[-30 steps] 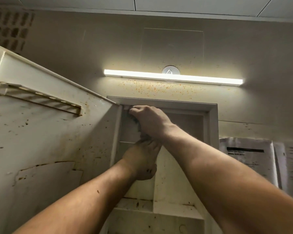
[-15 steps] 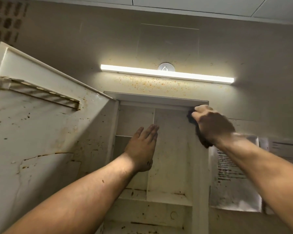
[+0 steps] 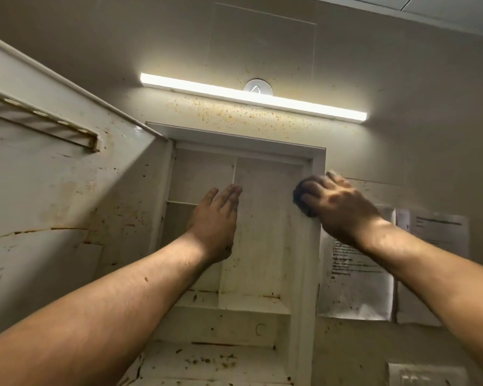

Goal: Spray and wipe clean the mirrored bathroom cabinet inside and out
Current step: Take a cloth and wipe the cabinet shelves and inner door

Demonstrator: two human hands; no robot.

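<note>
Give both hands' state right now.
Left hand: open, fingers straight, raised before the open cabinet interior, holding nothing.
Right hand: gripping a dark cloth against the cabinet's right edge.

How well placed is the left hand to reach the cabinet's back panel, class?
Probably yes: the left hand is raised with straight fingers just before the back panel, the door standing open and nothing between.

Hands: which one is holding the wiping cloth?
The right hand grips the dark cloth at the cabinet frame's right side; the left hand is flat, holding nothing.
</note>
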